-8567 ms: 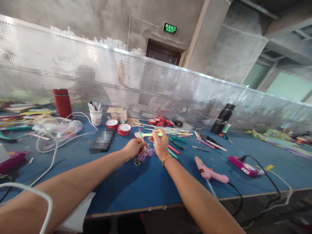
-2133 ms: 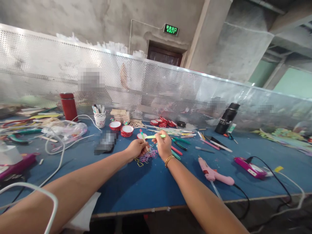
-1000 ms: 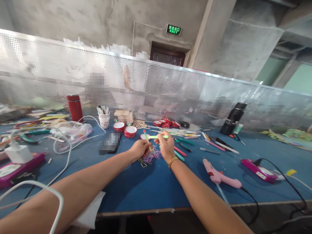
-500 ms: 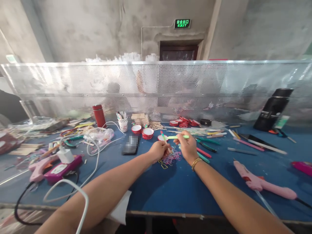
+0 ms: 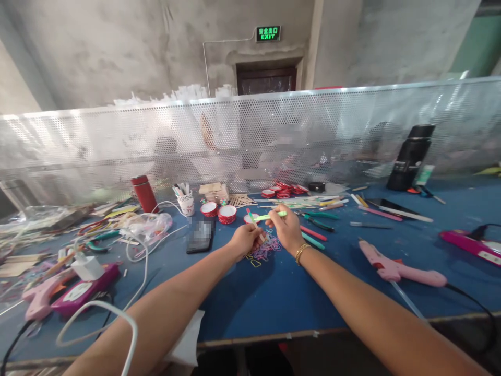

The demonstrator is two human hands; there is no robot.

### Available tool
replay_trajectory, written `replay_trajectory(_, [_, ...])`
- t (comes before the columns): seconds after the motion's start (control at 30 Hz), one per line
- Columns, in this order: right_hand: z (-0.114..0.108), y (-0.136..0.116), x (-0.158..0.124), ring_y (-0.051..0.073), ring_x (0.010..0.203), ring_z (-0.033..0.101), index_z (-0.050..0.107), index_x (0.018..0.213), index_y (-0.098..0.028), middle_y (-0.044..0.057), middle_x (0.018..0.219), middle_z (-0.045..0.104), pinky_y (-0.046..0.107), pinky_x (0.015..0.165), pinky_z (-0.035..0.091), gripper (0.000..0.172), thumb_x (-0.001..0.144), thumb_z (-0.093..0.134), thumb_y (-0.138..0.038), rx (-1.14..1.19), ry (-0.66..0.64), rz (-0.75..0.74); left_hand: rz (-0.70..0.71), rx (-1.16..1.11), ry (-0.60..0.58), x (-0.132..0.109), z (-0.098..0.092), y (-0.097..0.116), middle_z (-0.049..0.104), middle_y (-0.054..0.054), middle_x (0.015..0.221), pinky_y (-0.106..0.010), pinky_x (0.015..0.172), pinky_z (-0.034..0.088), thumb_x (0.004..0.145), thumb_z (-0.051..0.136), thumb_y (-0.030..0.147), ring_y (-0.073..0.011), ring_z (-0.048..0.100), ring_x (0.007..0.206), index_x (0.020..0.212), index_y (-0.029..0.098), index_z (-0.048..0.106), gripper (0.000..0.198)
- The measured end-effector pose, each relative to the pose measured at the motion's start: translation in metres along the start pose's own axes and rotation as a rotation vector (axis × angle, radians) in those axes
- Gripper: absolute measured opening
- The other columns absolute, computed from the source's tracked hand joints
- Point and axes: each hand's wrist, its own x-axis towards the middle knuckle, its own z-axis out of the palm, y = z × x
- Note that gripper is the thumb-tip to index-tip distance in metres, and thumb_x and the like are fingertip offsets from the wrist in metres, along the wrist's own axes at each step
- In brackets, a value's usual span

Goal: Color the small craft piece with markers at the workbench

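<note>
My left hand is closed on a thin flat stick with a red and green upper end, held upright and tilted. My right hand, with a gold bracelet at the wrist, is closed around a light green marker pen. The pen's end meets the stick or lies just in front of it; I cannot tell which. Below the hands lies a tangle of pink, purple and yellow bent wire-like pieces. Behind the stick sits a small red-rimmed white dish, partly hidden.
Red-rimmed dishes, a phone and a pen cup stand behind my left arm. Pliers and two markers lie beside my right hand. A pink glue gun lies right; white cable crosses my left forearm.
The view has turned right, so most things sit further left. My hands keep their hold on the stick and marker, and the marker has shifted slightly against the stick.
</note>
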Motion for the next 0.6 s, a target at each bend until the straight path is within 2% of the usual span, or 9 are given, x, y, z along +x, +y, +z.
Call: replay_trajectory(0.6, [-0.0003,-0.001,0.0007,0.015,0.054,0.059,0.052,0.069,-0.022,-0.001,0.059,0.063,0.026,0.057,0.045,0.02,0.085,0.05,-0.034,-0.018,-0.015,0.014,0.003,-0.005,0.001,0.0015,-0.0001,-0.002,0.048,0.004,0.045,-0.021,0.039,0.027,0.085,0.054,0.035,-0.0063,0.039,0.036,0.067,0.015,0.055,0.028])
